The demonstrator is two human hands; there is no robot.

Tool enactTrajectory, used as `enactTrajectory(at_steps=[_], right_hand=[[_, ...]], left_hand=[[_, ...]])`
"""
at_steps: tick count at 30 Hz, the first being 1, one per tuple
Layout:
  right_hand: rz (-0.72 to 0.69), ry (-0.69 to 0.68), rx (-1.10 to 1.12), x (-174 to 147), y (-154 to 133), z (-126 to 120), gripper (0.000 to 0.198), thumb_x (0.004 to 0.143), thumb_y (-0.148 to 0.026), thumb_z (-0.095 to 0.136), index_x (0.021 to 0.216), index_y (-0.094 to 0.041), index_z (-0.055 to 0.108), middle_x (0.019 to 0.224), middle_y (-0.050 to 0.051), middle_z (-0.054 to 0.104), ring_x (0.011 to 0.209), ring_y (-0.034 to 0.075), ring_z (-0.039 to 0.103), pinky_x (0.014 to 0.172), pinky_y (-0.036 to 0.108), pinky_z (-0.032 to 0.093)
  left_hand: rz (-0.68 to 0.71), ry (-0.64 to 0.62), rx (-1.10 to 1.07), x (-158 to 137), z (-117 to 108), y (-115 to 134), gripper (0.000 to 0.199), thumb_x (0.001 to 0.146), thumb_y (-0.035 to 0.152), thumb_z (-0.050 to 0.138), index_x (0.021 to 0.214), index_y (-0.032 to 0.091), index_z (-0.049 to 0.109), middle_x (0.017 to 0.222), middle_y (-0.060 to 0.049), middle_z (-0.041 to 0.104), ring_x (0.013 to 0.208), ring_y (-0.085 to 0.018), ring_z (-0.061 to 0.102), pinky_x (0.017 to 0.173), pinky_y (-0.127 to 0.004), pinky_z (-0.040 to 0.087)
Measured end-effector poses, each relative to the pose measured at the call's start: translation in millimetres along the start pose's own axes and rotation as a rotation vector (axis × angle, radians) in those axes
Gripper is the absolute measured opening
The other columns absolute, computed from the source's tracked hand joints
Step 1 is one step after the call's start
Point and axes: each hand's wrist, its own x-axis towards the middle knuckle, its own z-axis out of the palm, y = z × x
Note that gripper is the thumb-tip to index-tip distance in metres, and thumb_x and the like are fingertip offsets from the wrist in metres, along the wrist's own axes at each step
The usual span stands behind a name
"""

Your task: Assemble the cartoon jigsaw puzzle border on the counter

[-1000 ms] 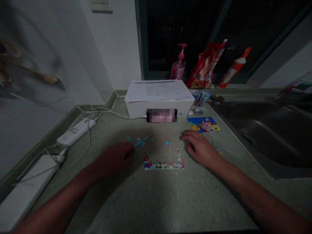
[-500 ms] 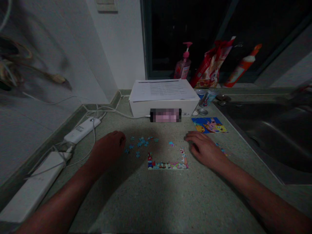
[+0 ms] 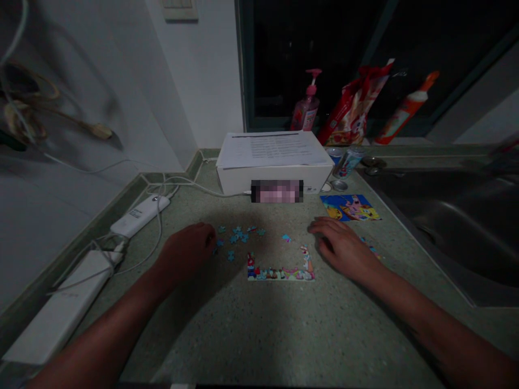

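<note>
My left hand [image 3: 190,245] is over the counter at the left edge of a loose group of blue jigsaw pieces [image 3: 237,235]. Its fingers are curled in towards the thumb, and whatever they may hold is hidden. My right hand [image 3: 339,244] lies on the counter with fingers stretched out and nothing visible in them. Between the hands is a partly joined jigsaw puzzle [image 3: 280,274], its bottom row and two side columns forming a U. A single blue and pink jigsaw piece [image 3: 286,237] lies just above it. More colourful pieces [image 3: 371,247] are partly hidden behind my right hand.
A blue cartoon picture card [image 3: 351,208] lies beyond my right hand. A white box [image 3: 273,178] with papers on top stands at the back. Left are a power strip [image 3: 65,308], a white adapter [image 3: 140,215] and cables. A sink [image 3: 446,227] is at right.
My left hand has moved slightly right, towards the blue pieces, and now covers some of the leftmost ones. My right hand stays in place. The view has shifted slightly.
</note>
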Motion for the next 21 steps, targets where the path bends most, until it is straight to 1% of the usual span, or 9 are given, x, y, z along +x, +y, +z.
enactTrajectory(at_steps=[2, 4, 8, 13, 18, 21], right_hand=[[-0.016, 0.003, -0.004, 0.0, 0.9, 0.0, 0.030, 0.097, -0.011, 0.054, 0.112, -0.024, 0.077, 0.123, 0.013, 0.081, 0.127, 0.036, 0.073, 0.112, 0.063, 0.059], [-0.022, 0.003, -0.012, -0.1, 1.3, -0.2, 0.028, 0.099, -0.012, 0.054, 0.110, -0.024, 0.077, 0.123, 0.012, 0.081, 0.128, 0.037, 0.072, 0.111, 0.064, 0.059], [-0.015, 0.001, -0.015, -0.1, 0.1, -0.2, 0.028, 0.100, -0.014, 0.055, 0.113, -0.023, 0.077, 0.123, 0.012, 0.082, 0.128, 0.036, 0.072, 0.112, 0.063, 0.059], [0.010, 0.012, -0.008, 0.0, -1.2, 0.2, 0.033, 0.098, -0.012, 0.055, 0.120, -0.022, 0.076, 0.125, 0.014, 0.081, 0.129, 0.036, 0.072, 0.113, 0.063, 0.059], [-0.017, -0.003, -0.031, 0.0, -0.8, -0.5, 0.028, 0.102, -0.016, 0.055, 0.112, -0.022, 0.080, 0.124, 0.015, 0.082, 0.129, 0.038, 0.072, 0.112, 0.065, 0.059], [-0.009, -0.005, -0.021, 0.2, -1.8, -1.1, 0.028, 0.102, -0.017, 0.056, 0.115, -0.022, 0.079, 0.124, 0.014, 0.082, 0.130, 0.037, 0.071, 0.112, 0.065, 0.059]], left_hand=[[0.001, -0.014, 0.005, -0.8, -0.7, 0.6, 0.029, 0.108, 0.028, 0.047, 0.111, 0.020, 0.075, 0.117, -0.011, 0.079, 0.103, -0.031, 0.076, 0.085, -0.041, 0.053], [0.006, -0.028, 0.004, -1.5, -1.3, 1.8, 0.028, 0.108, 0.029, 0.049, 0.113, 0.020, 0.075, 0.118, -0.011, 0.079, 0.103, -0.031, 0.076, 0.086, -0.041, 0.053], [0.031, -0.029, -0.001, -1.2, 1.5, 3.5, 0.026, 0.105, 0.030, 0.055, 0.119, 0.020, 0.075, 0.123, -0.012, 0.078, 0.109, -0.032, 0.075, 0.089, -0.041, 0.054], [0.033, -0.032, 0.006, 1.4, 10.0, 3.2, 0.022, 0.104, 0.031, 0.059, 0.116, 0.020, 0.074, 0.118, -0.011, 0.077, 0.106, -0.031, 0.076, 0.087, -0.041, 0.054], [0.057, -0.034, -0.004, 2.1, 12.9, 2.1, 0.022, 0.105, 0.028, 0.056, 0.114, 0.020, 0.074, 0.120, -0.011, 0.078, 0.108, -0.032, 0.075, 0.088, -0.042, 0.054], [0.079, -0.030, -0.020, 2.1, 12.6, 1.0, 0.023, 0.105, 0.027, 0.054, 0.115, 0.020, 0.074, 0.120, -0.012, 0.077, 0.108, -0.032, 0.075, 0.090, -0.043, 0.055]])
